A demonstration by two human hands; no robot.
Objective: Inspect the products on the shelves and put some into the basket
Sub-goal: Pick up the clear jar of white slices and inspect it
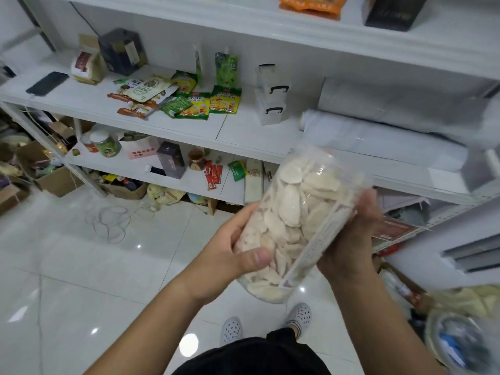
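Holding a clear plastic jar (pixel 295 223) of pale dried slices in mid-air, centre right of the head view, tilted with its base toward the lower middle of the frame and its top toward the shelves. Left hand (pixel 230 247) curled round the lower left side, thumb pressed flat across the front wall. Right hand (pixel 351 234) cupped under and behind the right side, fingers wrapped out of sight behind the jar, beside the narrow label strip (pixel 316 239). Both hands clamped on the jar, then, neither loose.

Judging the risks from here. Smooth, rounded plastic, held at a slant above hard glossy floor tiles (pixel 81 266): likely to slide base-first if either grip eases while turning it to read the label. Lid end blurred, so cannot tell whether it is screwed tight; if loose, slices could spill on further tilting.

Basket (pixel 460 345) seemingly at the lower right corner, blurred, already carrying things; exact rim hard to make out. Reaching it means a swing down and to the right, close past the white shelf edge (pixel 405 196) and a red card (pixel 392 228) sticking out just behind the right hand, either of which could catch the jar or knuckles. Dropping rather than setting down could crush brittle slices or what lies beneath.

Snack packets (pixel 189 101) on the middle shelf, upper centre, well apart from the hands and in no danger.
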